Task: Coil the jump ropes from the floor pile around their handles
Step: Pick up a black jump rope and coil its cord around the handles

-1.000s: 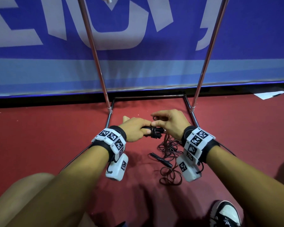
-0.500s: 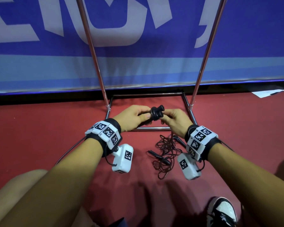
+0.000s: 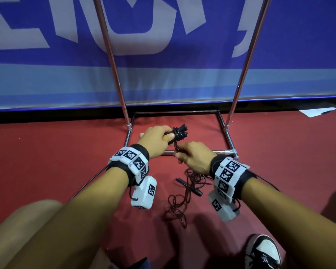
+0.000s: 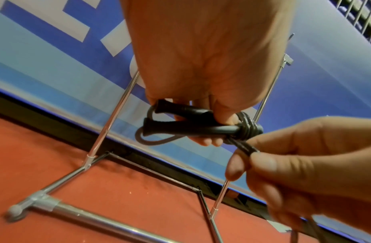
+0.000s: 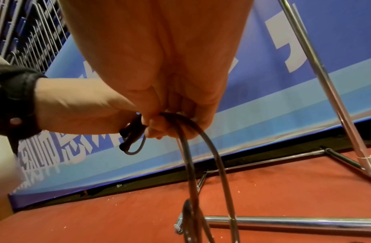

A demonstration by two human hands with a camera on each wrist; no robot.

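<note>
My left hand [image 3: 157,140] has its grip curled round the pair of black handles [image 4: 180,124], held side by side with their long axis running roughly level, left to right, the wrapped end pointing toward my other hand. A few turns of rope [image 4: 248,125] already sit tight round that end, just past my left thumb. From the handles the free rope leads down and to the right into my right hand [image 3: 197,159], whose grip pinches a doubled strand between thumb and fingertips [image 4: 263,162], just beside and below the handles. So the right hand is the one placed to carry the next turn, I judge, circling across the handles' axis while the left keeps them steady. Below the handles the rest of the rope hangs to a loose tangle [image 3: 179,199] on the red floor [image 3: 47,152], with another black handle [image 3: 188,186] lying in it. Behind the handles stands a metal frame [image 3: 182,152] before a blue banner [image 3: 163,78]; its large white letters are cut off, and I cannot read them.
</note>
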